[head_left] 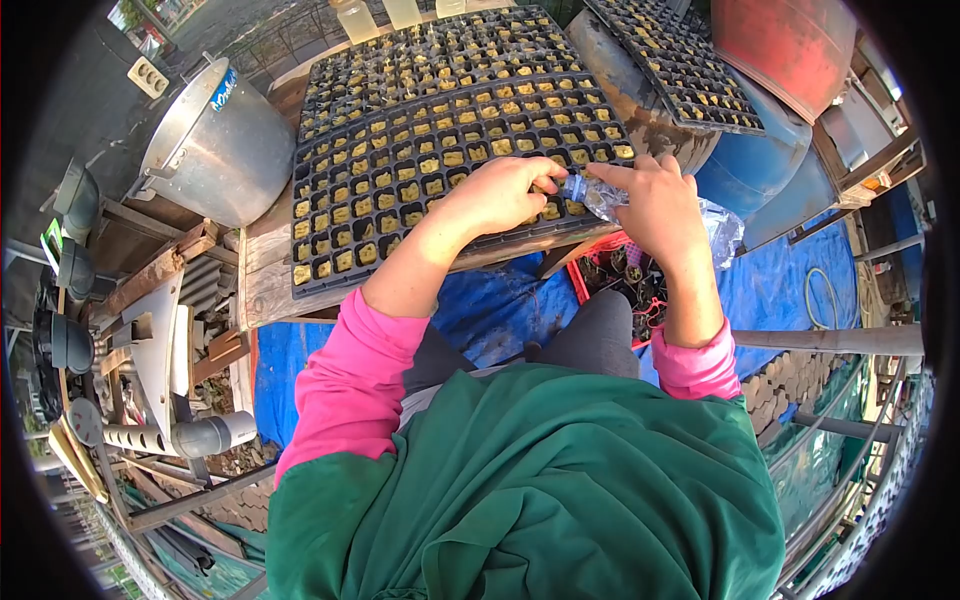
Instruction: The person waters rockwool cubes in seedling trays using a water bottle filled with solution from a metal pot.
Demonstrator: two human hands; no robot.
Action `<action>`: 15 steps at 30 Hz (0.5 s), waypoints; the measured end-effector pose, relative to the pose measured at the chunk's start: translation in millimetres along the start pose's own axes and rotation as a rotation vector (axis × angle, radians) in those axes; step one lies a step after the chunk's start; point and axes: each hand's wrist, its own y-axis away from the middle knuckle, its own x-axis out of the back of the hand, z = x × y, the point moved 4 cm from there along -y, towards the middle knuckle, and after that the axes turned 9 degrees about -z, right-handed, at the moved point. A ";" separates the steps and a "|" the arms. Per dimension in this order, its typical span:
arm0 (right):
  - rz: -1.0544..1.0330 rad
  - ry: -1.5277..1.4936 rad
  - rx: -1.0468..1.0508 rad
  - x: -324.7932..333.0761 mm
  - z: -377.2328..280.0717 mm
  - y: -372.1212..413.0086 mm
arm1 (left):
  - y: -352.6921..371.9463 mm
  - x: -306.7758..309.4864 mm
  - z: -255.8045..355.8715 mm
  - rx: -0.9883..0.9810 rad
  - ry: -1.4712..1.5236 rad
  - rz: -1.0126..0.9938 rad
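My right hand (655,210) is wrapped round a clear, crumpled plastic bottle (722,232). The bottle lies nearly level over the tray's near right edge, its blue-capped neck (574,188) pointing left. My left hand (505,192) is beside that neck, thumb and forefinger pinched together; what they hold, if anything, is too small to make out. Beneath both hands is a black seedling tray (400,175), its many small cells filled with yellowish plugs. A second such tray (440,50) sits behind it, with thin sprouts in some cells.
A large metal pot (225,140) stands left of the trays on the wooden table (268,265). Another seedling tray (680,60) rests on barrels at right, beside a blue barrel (760,150) and a red barrel (785,50). A red crate (580,285) of plants sits below the table.
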 end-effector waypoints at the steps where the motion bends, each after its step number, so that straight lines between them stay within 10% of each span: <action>1: 0.012 0.008 0.000 -0.6 0.6 0.1 | -0.5 -0.4 1.1 0.000 -0.009 0.000; 15: 0.031 0.012 -0.014 -0.3 8.3 2.2 | -6.3 -1.5 2.7 -0.032 -0.046 0.011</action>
